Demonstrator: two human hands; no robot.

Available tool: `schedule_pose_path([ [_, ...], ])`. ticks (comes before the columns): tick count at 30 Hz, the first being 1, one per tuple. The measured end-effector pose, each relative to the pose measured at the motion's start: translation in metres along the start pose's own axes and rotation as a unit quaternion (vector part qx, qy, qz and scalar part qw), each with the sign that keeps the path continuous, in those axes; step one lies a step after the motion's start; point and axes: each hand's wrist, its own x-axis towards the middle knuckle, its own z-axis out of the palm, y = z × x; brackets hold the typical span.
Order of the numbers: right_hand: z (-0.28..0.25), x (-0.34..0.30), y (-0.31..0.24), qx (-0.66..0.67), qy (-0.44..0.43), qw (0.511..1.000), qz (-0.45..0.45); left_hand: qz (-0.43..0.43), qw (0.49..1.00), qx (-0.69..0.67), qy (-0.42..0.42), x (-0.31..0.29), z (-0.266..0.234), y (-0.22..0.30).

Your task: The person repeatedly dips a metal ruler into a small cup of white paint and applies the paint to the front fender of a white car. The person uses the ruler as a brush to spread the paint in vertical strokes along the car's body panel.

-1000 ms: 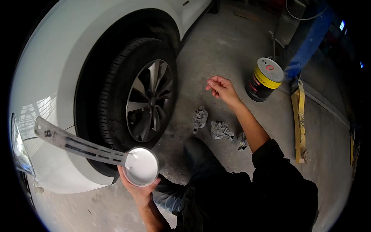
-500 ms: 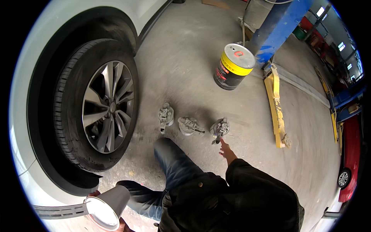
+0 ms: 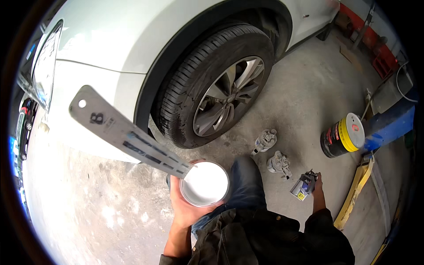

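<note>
My left hand [image 3: 183, 211] is wrapped round a round cup [image 3: 227, 194] of white paint [image 3: 206, 182], near my knee. A long grey mixing stick [image 3: 121, 126], slotted and with a hole in its top end, leans out of the cup to the upper left. On the right, my right hand [image 3: 317, 182] grips a spray gun [image 3: 304, 182] with a coloured label; its fingers are partly hidden behind it. The gun is tilted, low over the floor. Beside it stand a grey, paint-crusted spray gun [image 3: 278, 163] and another one [image 3: 266, 140] nearer the wheel.
A white car [image 3: 106, 48] with a dark-tyred wheel [image 3: 221, 88] stands ahead. To the right are a black and yellow bucket [image 3: 338, 138], a blue lift post [image 3: 391, 126] and a yellow lift arm [image 3: 353, 194]. The concrete floor [image 3: 106, 198] is stained with white spots.
The view has swung left, towards the car's front. My right hand, earlier reaching down at the rightmost spray gun, now holds it turned over. The cup in my left hand is more upright.
</note>
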Motion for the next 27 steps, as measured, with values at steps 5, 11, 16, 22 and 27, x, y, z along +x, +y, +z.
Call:
schedule_pose_path([
  [5,0.133,-0.162,-0.116,-0.545,0.017,0.802,-0.245,-0.014,0.998,-0.061,-0.015,0.000,0.007,-0.016],
  [11,0.247,-0.337,-0.219,-0.644,-0.062,0.486,-0.588,-0.024,0.997,-0.066,-0.022,0.003,0.021,-0.029],
  [16,0.310,-0.433,-0.303,-0.550,-0.179,0.378,-0.723,-0.014,0.998,-0.053,-0.043,0.010,0.029,-0.031],
  [22,0.375,-0.514,-0.323,-0.461,-0.291,0.253,-0.799,-0.008,0.997,-0.058,-0.049,0.009,0.040,-0.026],
  [27,0.397,-0.538,-0.313,-0.456,-0.316,0.201,-0.808,0.019,0.997,-0.057,-0.053,0.007,0.047,-0.016],
])
